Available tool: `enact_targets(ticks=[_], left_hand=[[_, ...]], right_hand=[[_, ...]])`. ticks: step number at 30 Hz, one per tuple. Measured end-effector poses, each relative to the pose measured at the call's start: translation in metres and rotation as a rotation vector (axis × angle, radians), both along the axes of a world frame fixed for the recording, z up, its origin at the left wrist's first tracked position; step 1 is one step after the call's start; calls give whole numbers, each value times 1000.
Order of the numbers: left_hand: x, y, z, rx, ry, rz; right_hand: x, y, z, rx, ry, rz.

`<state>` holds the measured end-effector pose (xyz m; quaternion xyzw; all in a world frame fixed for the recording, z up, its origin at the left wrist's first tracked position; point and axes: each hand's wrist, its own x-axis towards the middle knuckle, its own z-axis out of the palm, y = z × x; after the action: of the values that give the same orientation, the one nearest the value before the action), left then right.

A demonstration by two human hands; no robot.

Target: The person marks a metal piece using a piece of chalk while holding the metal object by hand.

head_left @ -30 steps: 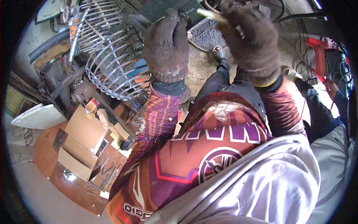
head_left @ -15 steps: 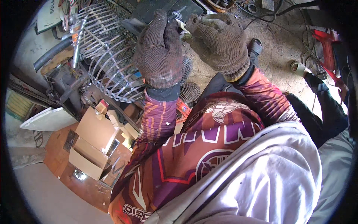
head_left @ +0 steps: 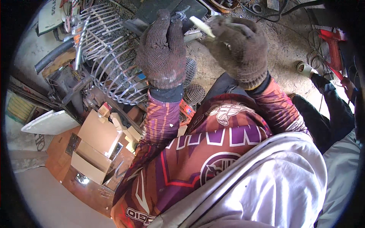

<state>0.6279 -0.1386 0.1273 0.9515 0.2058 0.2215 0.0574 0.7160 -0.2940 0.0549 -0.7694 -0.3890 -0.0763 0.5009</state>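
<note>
Both my hands wear dirty brown knitted gloves. My left hand (head_left: 161, 53) is closed near the dark, flat-topped surface (head_left: 154, 10) at the top. A small shiny metal part (head_left: 179, 16) shows at its fingertips; the pinch itself is hidden by the glove. To its right, my right hand (head_left: 243, 51) is closed round a pale, cream-coloured stick (head_left: 202, 26), whose blunt end sticks out toward the metal part without touching it. Most of the stick is covered by the glove, and its kind cannot be made out.
Bent metal rods form a rack-like cage (head_left: 118, 81) at the left. Below it, an opened cardboard box (head_left: 97, 133) lies on a brown board (head_left: 61, 159). A black cable (head_left: 296, 8) runs along the top right, near a red tool (head_left: 334, 53). Another person's dark-clothed leg (head_left: 330, 100) is at the right.
My right hand has moved right and slightly down, away from the left hand, drawing the pale stick back from the metal part. My left hand stays in place.
</note>
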Motion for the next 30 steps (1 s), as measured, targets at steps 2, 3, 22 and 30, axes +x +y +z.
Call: enact_targets(ticks=[2,3,22,30], left_hand=[[1,-1,-1,-27,-10,23],[1,-3,-1,-49,-18,39],[-34,-10,34,-1013,-449,257],[-49,-19,20,-1064,12,132]], right_hand=[[4,-11,3,-33,71,6],[5,-14,4,-39,109,-3],[56,-63,23,280,193,-207],[145,1,131,-113,-227,-173]])
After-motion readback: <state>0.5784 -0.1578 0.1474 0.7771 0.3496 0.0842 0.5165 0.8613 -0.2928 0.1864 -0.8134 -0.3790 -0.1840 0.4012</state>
